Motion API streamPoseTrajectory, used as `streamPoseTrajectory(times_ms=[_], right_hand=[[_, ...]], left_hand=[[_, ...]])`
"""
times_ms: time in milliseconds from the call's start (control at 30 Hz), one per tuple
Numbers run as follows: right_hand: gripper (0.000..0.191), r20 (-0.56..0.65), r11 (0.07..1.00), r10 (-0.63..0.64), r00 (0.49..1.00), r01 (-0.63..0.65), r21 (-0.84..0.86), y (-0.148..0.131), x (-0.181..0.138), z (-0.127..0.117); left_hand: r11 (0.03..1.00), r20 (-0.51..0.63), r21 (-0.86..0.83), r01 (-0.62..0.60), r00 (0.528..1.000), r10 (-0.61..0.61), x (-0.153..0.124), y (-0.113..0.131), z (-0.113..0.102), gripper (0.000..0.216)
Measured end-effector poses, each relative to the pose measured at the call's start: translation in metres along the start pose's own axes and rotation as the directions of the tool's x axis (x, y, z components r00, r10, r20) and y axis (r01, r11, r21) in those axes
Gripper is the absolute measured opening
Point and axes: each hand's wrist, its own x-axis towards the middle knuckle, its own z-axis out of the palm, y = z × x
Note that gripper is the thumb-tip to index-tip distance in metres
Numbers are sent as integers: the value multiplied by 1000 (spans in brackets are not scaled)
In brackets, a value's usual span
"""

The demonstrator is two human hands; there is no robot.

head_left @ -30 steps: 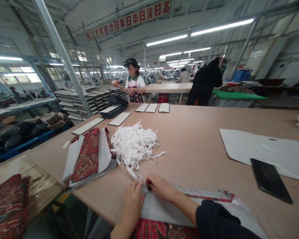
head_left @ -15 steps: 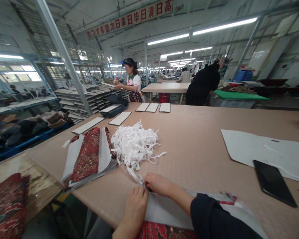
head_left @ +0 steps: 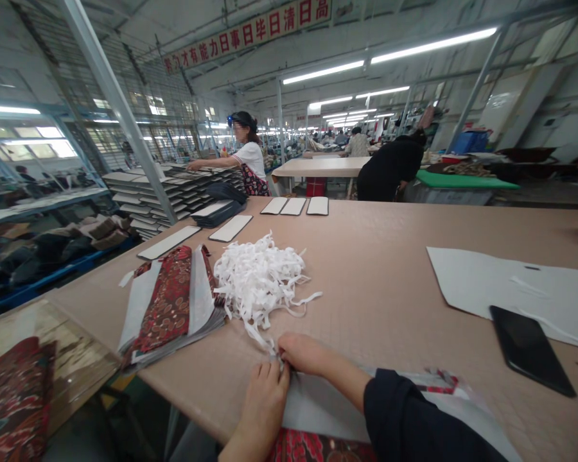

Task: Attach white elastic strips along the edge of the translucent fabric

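My left hand (head_left: 264, 399) and my right hand (head_left: 302, 353) meet at the near edge of the table, fingertips touching. Both are closed on the upper left corner of a fabric piece (head_left: 325, 404), pale on its backing and red patterned lower down. A white strip runs from a tangled heap of white strips (head_left: 260, 276) to my fingertips; whether the fingers also grip its end is hidden. My right forearm and dark sleeve cover part of the fabric. Left of the heap lies a stack of red-brown patterned fabric pieces (head_left: 166, 308) with pale backing.
A black phone or tablet (head_left: 530, 350) overlaps a white sheet (head_left: 515, 282) at right. Pale dark-edged panels (head_left: 293, 206) lie along the far table edge. A co-worker (head_left: 250, 157) stands by stacked panels (head_left: 173, 192); another person in black (head_left: 390, 167) bends over behind the table.
My hands stay at the fabric corner with only slight finger movement. The co-worker at the back has turned and reached an arm left over the stacked panels.
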Motion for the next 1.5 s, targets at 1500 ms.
streamPoseTrajectory(times_ms=[1500], right_hand=[[19, 21, 901, 419, 908, -419, 116, 37, -256, -80]], left_hand=[[875, 65, -435, -214, 961, 267, 50, 35, -52, 16]])
